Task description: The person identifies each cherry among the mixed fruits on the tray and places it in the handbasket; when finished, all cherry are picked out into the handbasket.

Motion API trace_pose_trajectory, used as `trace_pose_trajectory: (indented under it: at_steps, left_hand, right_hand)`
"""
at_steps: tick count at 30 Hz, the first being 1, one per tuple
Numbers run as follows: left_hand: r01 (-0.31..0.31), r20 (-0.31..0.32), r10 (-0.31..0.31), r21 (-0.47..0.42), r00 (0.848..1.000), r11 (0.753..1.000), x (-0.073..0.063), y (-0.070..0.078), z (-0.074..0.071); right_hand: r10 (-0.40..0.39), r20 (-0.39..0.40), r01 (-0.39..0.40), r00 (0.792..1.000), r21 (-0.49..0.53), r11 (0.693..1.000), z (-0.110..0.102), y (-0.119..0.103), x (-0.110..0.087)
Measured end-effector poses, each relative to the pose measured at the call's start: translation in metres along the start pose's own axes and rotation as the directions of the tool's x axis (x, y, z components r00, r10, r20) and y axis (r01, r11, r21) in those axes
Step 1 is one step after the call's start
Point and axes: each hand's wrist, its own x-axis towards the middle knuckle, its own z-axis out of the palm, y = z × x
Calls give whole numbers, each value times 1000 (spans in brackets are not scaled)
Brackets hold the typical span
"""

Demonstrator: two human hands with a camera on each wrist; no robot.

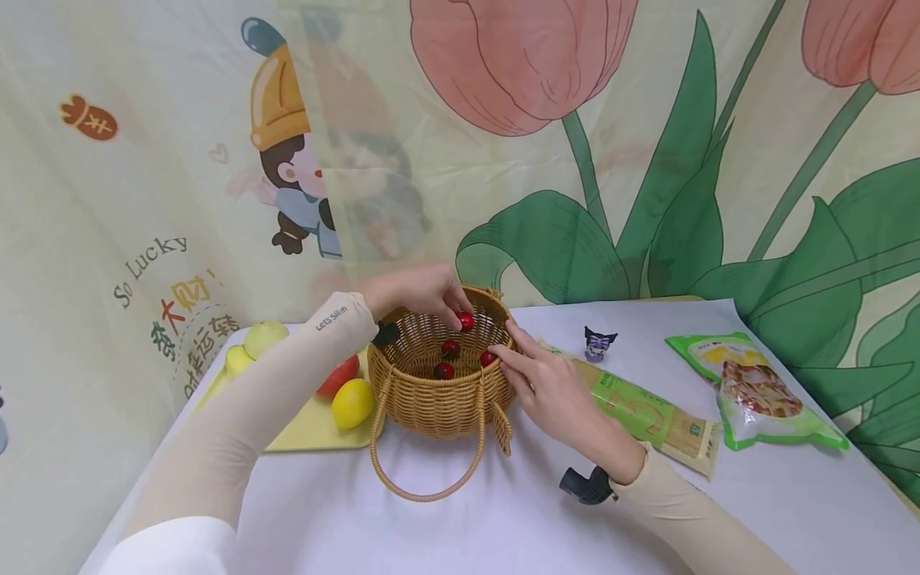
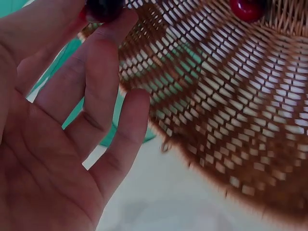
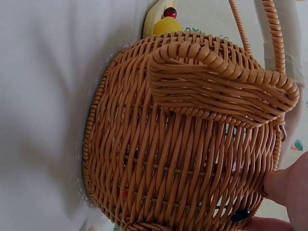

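Observation:
A brown wicker basket point(image 1: 438, 407) stands at the table's middle, its looped handle folded down toward the front. Inside lie red cherries point(image 1: 445, 370), one of them near my right fingertips. Reaching in over the rim from the left, my left hand point(image 1: 431, 291) pinches a cherry point(image 1: 466, 321); the left wrist view shows this dark cherry point(image 2: 105, 8) at the fingertips, with the other fingers loosely bent. My right hand point(image 1: 549, 391) grips the basket's right rim. In the right wrist view, only part of that hand point(image 3: 293, 190) shows against the wicker side.
Left of the basket, a yellow tray point(image 1: 309, 435) bears a lemon point(image 1: 353, 404), a red fruit point(image 1: 341, 375) and yellow-green fruit point(image 1: 264, 339). On the right lie a long green-labelled packet point(image 1: 647, 411), a small dark figurine point(image 1: 598, 344) and a green-edged snack bag point(image 1: 762, 391). A printed curtain hangs behind.

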Motion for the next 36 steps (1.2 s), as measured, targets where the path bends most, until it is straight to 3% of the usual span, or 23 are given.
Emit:
trace_pose_trajectory:
  at_steps: [16, 36]
  left_hand:
    - [12, 72, -21, 119, 997, 993, 25, -2, 40]
    - [28, 69, -33, 73, 997, 997, 23, -1, 40]
  right_hand:
    - [1, 6, -1, 1000, 9, 1000, 0, -1, 0]
    - [-8, -3, 8, 1000, 10, 1000, 0, 0, 1]
